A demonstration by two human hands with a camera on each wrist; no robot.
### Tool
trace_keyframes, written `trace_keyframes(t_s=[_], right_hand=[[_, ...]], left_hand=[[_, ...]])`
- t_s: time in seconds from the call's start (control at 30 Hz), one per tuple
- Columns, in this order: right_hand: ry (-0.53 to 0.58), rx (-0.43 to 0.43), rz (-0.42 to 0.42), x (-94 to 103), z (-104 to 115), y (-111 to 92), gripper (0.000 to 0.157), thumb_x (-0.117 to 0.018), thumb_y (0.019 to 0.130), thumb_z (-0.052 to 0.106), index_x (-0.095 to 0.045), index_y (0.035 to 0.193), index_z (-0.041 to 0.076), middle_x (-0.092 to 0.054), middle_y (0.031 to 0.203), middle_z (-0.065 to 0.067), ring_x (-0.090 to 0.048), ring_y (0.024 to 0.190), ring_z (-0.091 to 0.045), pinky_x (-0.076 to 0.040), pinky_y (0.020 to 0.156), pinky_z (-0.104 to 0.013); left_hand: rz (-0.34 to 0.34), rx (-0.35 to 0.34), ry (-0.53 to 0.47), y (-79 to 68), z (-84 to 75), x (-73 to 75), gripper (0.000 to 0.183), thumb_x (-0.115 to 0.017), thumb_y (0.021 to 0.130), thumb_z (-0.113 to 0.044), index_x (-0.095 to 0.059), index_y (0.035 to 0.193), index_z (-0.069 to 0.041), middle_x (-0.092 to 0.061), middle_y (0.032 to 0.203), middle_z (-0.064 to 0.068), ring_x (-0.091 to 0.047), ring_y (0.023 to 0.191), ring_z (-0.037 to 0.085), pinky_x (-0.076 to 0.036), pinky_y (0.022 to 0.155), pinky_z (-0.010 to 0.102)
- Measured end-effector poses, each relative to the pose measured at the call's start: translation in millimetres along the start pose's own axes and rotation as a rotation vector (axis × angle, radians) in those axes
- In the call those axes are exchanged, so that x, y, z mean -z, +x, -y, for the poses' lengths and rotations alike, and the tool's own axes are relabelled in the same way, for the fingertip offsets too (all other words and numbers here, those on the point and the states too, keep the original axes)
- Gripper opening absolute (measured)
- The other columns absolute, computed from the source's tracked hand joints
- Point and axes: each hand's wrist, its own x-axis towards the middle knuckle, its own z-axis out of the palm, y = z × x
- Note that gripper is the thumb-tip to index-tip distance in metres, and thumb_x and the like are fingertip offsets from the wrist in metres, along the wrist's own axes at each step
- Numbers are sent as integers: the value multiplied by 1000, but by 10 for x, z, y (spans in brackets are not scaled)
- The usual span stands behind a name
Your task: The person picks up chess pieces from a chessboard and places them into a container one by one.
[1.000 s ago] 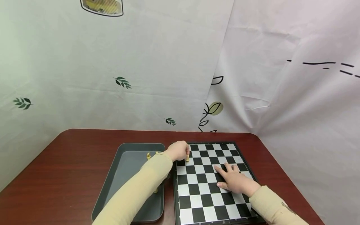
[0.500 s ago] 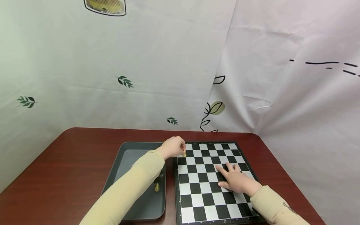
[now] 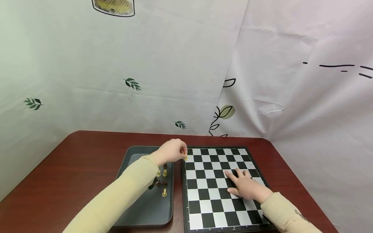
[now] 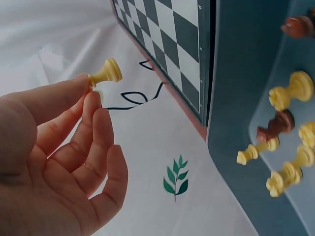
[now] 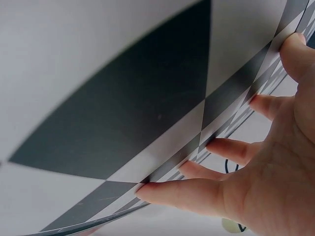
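Observation:
My left hand (image 3: 172, 151) pinches a pale yellow chess piece (image 4: 107, 72) between thumb and fingertips. The piece's round base shows in the left wrist view, while its top is covered by the fingers. In the head view this hand is over the gap between the grey tray (image 3: 151, 216) and the chessboard (image 3: 210, 207), and the piece overlaps the board's far left edge. My right hand (image 3: 246, 187) rests on the right part of the board with fingers spread. Its fingertips (image 5: 147, 191) touch the black and white squares in the right wrist view.
Yellow and brown chess pieces are in the tray, among them a yellow one (image 3: 164, 193) near its right side and a brown one (image 4: 276, 126). My left forearm (image 3: 116, 191) crosses over the tray. A white patterned cloth (image 3: 175, 64) hangs behind the brown table (image 3: 73, 174).
My left hand has moved left with the chess piece, from over the board's squares to its far left edge. More pieces in the tray now show. The right hand stays in place.

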Motion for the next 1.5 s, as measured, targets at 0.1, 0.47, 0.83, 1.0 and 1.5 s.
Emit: trace_keyframes(t_s=[0.1,0.47,0.83,1.0,1.5], right_hand=[[-2,6,-1,0,-5,0,67,-59,88,45,-39,143,13,-32,141,-30,-32,124,-53,-38,83,-70],[-4,16,-12,-9,-3,7,66,-60,88,44,-40,142,12,-32,140,-31,-33,123,-52,-41,81,-68],[3,22,-6,-4,-7,6,67,-59,88,45,-39,143,12,-32,140,-31,-32,123,-53,-41,82,-67],[-1,21,-15,-3,-2,1,67,-60,88,45,-40,142,11,-32,140,-31,-33,122,-53,-42,82,-66],[-20,18,-22,-10,-1,-2,66,-59,88,45,-40,142,12,-33,139,-30,-35,122,-52,-41,81,-67]], left_hand=[[8,-6,12,-72,6,43,16,-72,82,-12,-62,71,-14,-58,68,-4,-51,62,11,-42,60,26],[23,-56,52,-326,32,154,16,-70,83,-10,-61,71,-14,-58,68,-6,-50,62,8,-43,60,26],[42,-55,80,-587,124,134,18,-70,83,-8,-59,70,-15,-56,66,-8,-50,56,5,-41,56,24],[46,-69,88,-715,192,124,19,-71,83,-7,-59,70,-15,-56,66,-8,-49,57,4,-41,55,23],[36,-123,94,-917,442,-22,23,-74,77,-4,-58,66,-17,-52,62,-12,-44,57,1,-38,55,21]])
